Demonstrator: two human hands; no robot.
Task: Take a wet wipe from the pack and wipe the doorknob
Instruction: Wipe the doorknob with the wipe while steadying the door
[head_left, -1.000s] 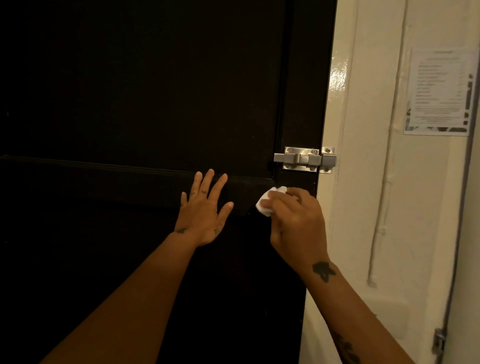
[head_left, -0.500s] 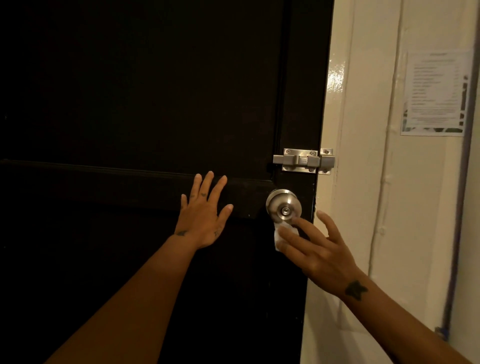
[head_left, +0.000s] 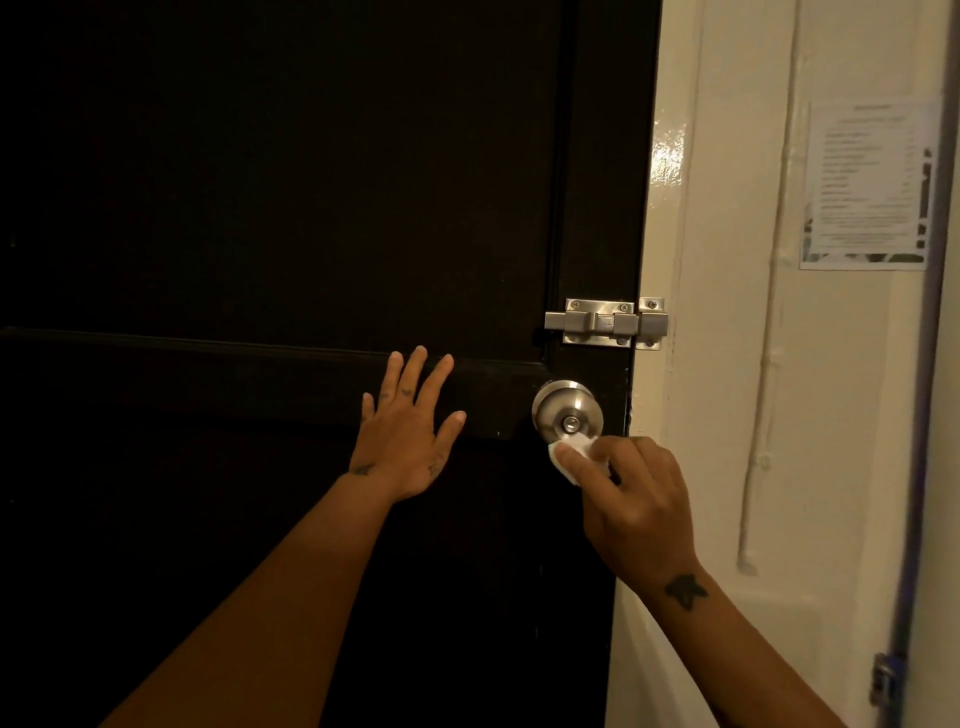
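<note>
A round silver doorknob (head_left: 566, 410) sits near the right edge of a dark door (head_left: 260, 208). My right hand (head_left: 634, 504) is just below and right of the knob, fingers closed on a small white wet wipe (head_left: 571, 454) that touches the knob's lower edge. My left hand (head_left: 408, 436) lies flat on the door to the left of the knob, fingers spread, holding nothing. The wipe pack is not in view.
A silver slide bolt (head_left: 605, 323) is fixed above the knob, bridging door and cream frame (head_left: 670, 467). On the cream wall to the right hangs a printed paper notice (head_left: 867, 182). A metal hinge or fitting (head_left: 885, 680) shows at the lower right.
My right hand first covered the knob with the wipe, then dropped below it with fingers spread; now its fingers have closed on the wipe under the knob. My left hand has stayed flat on the door.
</note>
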